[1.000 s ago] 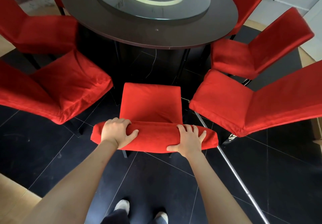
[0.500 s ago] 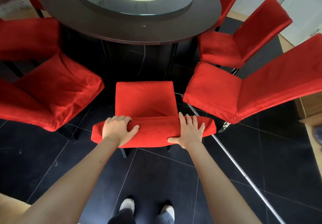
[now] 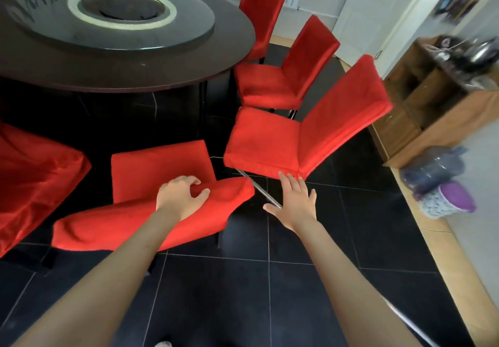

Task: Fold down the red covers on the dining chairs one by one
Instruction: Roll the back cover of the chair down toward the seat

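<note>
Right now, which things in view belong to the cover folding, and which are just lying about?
Part of the job:
- near chair's red cover, gripped by the left hand
- next chair to the right; the right hand, fingers straight, reaches toward it
- two further red chairs

Lying about:
- round table
- wooden cabinet
- water jug
- purple-lidded tub

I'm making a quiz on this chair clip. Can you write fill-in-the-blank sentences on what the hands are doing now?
1. The left hand grips the red cover on the near chair's ____.
2. The right hand is ____, holding nothing.
3. The right hand's fingers point toward the next ____.
4. The round table is ____ in colour.

Missing words: backrest; open; chair; dark
</note>
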